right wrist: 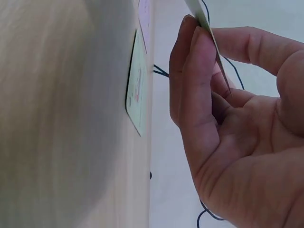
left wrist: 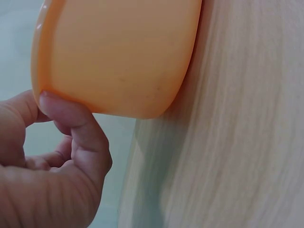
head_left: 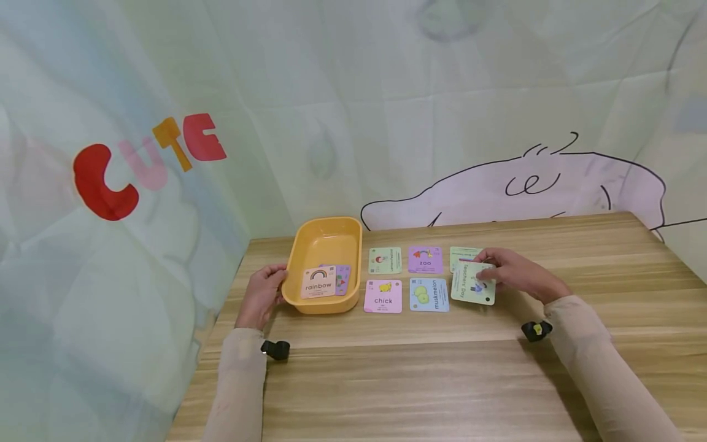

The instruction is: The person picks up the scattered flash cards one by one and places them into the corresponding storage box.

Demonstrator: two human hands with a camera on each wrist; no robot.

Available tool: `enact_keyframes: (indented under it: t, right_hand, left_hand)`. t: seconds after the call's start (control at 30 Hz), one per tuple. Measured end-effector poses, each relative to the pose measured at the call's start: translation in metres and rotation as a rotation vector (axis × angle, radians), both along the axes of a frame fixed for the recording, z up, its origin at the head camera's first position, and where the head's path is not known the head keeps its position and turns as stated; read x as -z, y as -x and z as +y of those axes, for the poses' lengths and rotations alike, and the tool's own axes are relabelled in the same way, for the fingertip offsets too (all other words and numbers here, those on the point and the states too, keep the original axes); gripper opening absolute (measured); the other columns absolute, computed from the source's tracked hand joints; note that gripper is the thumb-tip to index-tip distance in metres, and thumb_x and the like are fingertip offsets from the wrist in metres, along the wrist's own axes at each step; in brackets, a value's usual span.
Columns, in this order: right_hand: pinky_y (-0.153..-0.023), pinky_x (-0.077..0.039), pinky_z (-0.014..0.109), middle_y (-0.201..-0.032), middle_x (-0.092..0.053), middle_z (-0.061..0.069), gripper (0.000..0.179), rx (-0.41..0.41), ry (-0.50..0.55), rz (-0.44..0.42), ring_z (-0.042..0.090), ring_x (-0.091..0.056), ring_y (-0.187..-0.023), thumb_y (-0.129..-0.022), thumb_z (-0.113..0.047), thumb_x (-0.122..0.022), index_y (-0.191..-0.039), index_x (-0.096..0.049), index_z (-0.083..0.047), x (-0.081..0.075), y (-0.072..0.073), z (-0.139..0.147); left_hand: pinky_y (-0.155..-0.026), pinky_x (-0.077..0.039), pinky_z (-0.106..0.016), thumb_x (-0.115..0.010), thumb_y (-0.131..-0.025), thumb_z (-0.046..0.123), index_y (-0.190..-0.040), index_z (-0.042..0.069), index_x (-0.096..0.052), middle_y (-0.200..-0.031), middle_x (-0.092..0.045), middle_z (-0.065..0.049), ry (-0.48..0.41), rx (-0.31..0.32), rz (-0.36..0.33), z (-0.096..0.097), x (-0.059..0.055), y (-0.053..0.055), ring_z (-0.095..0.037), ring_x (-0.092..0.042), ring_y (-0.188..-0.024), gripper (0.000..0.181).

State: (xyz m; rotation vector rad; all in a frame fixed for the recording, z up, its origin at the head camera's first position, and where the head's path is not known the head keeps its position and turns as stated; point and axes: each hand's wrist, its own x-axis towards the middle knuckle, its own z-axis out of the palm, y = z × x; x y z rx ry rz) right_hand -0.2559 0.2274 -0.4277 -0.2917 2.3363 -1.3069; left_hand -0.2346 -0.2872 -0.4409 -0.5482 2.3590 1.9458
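My left hand pinches the near left rim of an orange-yellow plastic tray. In the left wrist view, thumb and finger close over the edge of that tray. Inside lie a rainbow card and a purple card partly under it. My right hand holds a pale green "Teachers' Day" card between thumb and fingers, raised above the table. The right wrist view shows this card nearly edge-on. Behind it, another green card lies partly hidden on the table.
Between tray and right hand lie a Lantern Festival card, a zoo card, a chick card and a muskmelon card. A printed curtain hangs behind the wooden table.
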Motion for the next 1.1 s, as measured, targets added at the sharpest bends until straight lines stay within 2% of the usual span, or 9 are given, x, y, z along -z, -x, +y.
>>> enact_keyframes:
  t: [0.33,0.87,1.1]
  right_hand:
    - [-0.078,-0.056,0.034,-0.117,-0.062,0.016,0.033,0.01,0.004,0.014,0.023,-0.063,-0.096,-0.098,-0.017,-0.064,-0.123,-0.054,0.003,-0.004,0.006,-0.007]
    - [-0.085,-0.058,0.036,-0.121,-0.059,0.017,0.035,0.006,-0.016,0.039,0.025,-0.062,-0.1,-0.099,-0.024,-0.063,-0.123,-0.057,0.001,-0.014,0.01,-0.026]
    - [-0.084,-0.058,0.037,-0.121,-0.06,0.017,0.033,-0.012,0.018,0.05,0.026,-0.063,-0.1,-0.1,-0.022,-0.062,-0.123,-0.056,0.001,-0.015,0.014,-0.038]
  left_hand:
    - [-0.059,-0.05,-0.021,-0.051,-0.106,0.023,-0.137,0.005,-0.055,-0.12,-0.057,-0.009,-0.001,-0.005,0.0,0.0,0.001,0.0,-0.013,-0.057,-0.086,0.036]
    - [-0.06,-0.05,-0.02,-0.051,-0.106,0.023,-0.137,0.006,-0.055,-0.122,-0.056,-0.012,0.007,-0.012,-0.012,0.001,-0.001,0.002,-0.016,-0.055,-0.089,0.036]
    - [-0.059,-0.05,-0.021,-0.051,-0.106,0.022,-0.136,0.005,-0.056,-0.118,-0.057,-0.011,-0.002,-0.008,-0.008,0.0,0.0,0.001,-0.015,-0.056,-0.087,0.036]
